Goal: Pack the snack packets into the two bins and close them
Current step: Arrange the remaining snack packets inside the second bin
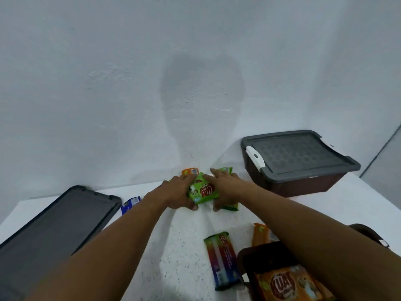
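Both hands reach to the far middle of the white table (178,246). My left hand (176,193) and my right hand (225,190) grip a green snack packet (201,191) from either side. More green packets (227,170) lie under and behind my right hand, and an orange packet (190,171) lies just behind. An open brown bin (243,257) at the bottom right holds an orange packet (286,283). A second brown bin (303,183) with its grey lid (297,155) on stands at the back right.
A loose grey lid (54,227) lies on the left. A blue packet (130,204) peeks out beside it. A multicoloured packet (223,259) and an orange one (260,234) lie near the open bin. A white wall stands close behind the table.
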